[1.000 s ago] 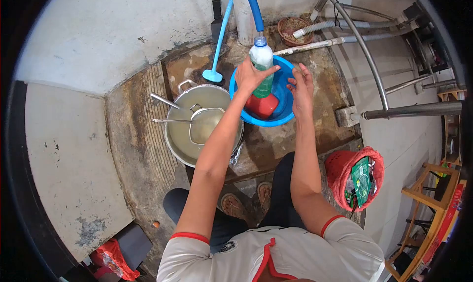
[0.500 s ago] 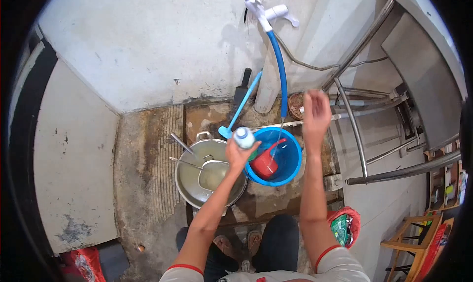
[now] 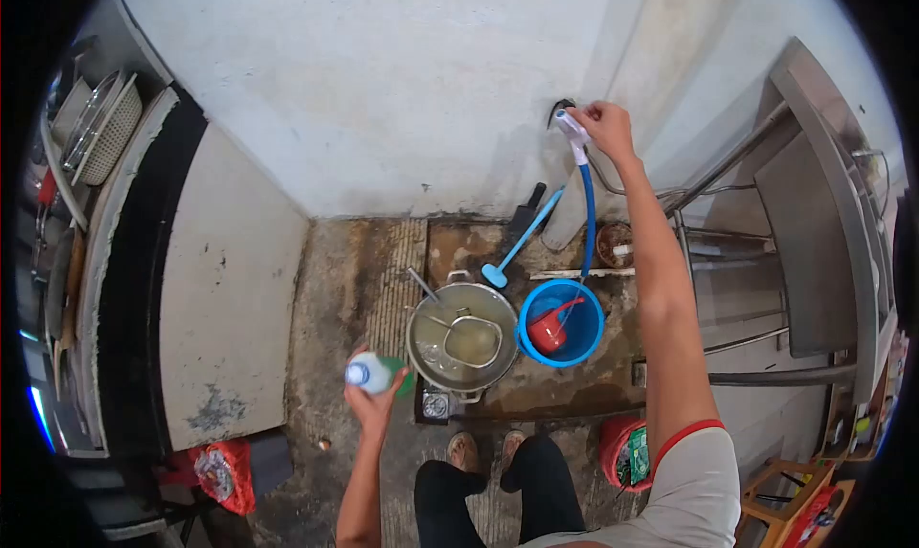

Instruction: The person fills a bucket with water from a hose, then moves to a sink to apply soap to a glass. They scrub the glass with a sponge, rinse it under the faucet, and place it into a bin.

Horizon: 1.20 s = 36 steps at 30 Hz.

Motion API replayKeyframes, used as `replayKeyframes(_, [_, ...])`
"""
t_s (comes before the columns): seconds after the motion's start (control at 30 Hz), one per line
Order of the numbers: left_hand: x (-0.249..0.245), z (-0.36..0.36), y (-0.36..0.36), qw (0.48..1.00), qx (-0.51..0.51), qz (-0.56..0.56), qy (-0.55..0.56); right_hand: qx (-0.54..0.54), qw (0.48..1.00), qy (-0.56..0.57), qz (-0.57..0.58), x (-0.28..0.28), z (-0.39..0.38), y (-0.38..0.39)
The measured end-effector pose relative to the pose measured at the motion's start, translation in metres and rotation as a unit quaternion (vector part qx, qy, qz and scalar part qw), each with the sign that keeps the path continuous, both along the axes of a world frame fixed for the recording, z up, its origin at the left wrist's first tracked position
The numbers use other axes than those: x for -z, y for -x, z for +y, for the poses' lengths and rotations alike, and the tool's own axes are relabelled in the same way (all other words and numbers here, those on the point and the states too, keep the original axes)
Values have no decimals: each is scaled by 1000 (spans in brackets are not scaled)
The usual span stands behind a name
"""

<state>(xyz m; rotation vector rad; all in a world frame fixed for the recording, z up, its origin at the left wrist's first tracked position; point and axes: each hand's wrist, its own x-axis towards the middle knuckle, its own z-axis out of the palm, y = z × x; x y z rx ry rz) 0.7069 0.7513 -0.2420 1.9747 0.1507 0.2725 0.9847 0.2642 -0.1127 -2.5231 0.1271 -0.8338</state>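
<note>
My left hand point(image 3: 371, 404) is wrapped round a pale bottle point(image 3: 379, 373) with a blue cap and a green lower part, to the left of the large metal pot point(image 3: 416, 357). My right hand point(image 3: 607, 129) is up at the wall, fingers closed on the handle of the white tap point(image 3: 571, 132). From this tap a blue hose point(image 3: 589, 213) hangs down to the blue bucket point(image 3: 600, 333). A thin stream of water falls into the bucket, where a red dipper point(image 3: 548, 333) lies. Cloudy water fills the pot, which holds a handled strainer-like utensil point(image 3: 474, 341) and another long handle.
A light-blue long-handled brush point(image 3: 522, 239) leans near the wall beside a dark cleaver-shaped object point(image 3: 525, 213). On the right stands a metal-framed rack point(image 3: 684, 261). Below it sits a red bag-lined bin point(image 3: 613, 452). A counter with baskets point(image 3: 110, 132) runs along the left.
My left hand has carried the bottle from above the pot and bucket to the pot's left. My right hand has risen to the tap. The view has shifted leftward.
</note>
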Motion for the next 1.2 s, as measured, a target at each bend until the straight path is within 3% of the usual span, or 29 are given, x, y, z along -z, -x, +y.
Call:
replayKeyframes(0.17, [-62,30,68,997,-54,32,49,51,991,-114,41,24,20,7])
replayKeyframes(0.2, [-70,36,81,998,-49,48,5,48,994,-89,33,35,24,4])
replayKeyframes(0.3, [-95,32,109,989,-99,27,110,87,990,-114,17,44,53,2])
replayKeyframes(0.33, [-103,33,115,994,-92,16,58,97,984,-149,19,42,55,5])
replayKeyframes(0.43, [-148,12,126,996,-62,-4,63,92,973,-205,48,29,61,36])
replayKeyframes(0.47, [-154,7,133,992,-82,38,92,86,974,-206,42,24,69,57])
replayKeyframes(0.5, [-148,9,141,969,-101,76,210,81,974,-207,41,18,85,86])
replayKeyframes(0.57, [-188,-20,141,994,-51,64,77,-43,935,-309,167,-8,137,165])
replayKeyframes(0.6, [-198,-32,142,993,-34,62,94,-150,894,-384,177,-25,166,221])
replayKeyframes(0.63, [-208,-44,143,992,-17,61,111,-242,859,-323,314,-89,180,271])
replayKeyframes(0.67, [-227,-59,143,992,12,72,106,-278,846,-325,318,-66,200,323])
replayKeyframes(0.73, [-245,-80,148,988,64,67,124,-327,895,-151,264,-38,214,424])
replayKeyframes(0.77, [-258,-95,150,986,84,59,128,-295,876,-231,303,-52,207,452])
replayKeyframes(0.8, [-273,-106,150,989,136,6,58,-262,848,-310,340,-70,200,481])
replayKeyframes(0.83, [-264,-110,154,986,141,14,92,-222,813,-389,371,-82,194,513])
replayKeyframes(0.87, [-268,-115,154,980,190,-61,-16,-186,833,-383,353,-68,179,537])
replayKeyframes(0.9, [-280,-126,160,980,196,-17,20,-138,850,-378,340,-54,164,570])
replayKeyframes(0.97, [-305,-155,170,967,228,16,116,-27,815,-459,353,-91,113,611])
replayKeyframes(1.03, [-320,-174,178,959,271,11,84,143,870,-358,308,-103,73,661])
replayKeyframes(1.1, [-332,-183,195,950,304,21,67,273,846,-324,324,-138,43,708])
replayKeyframes(1.17, [-341,-198,209,941,328,38,77,325,862,-335,196,-129,20,767])
replayKeyframes(1.2, [-342,-208,218,940,334,35,53,357,844,-348,197,-124,7,797])
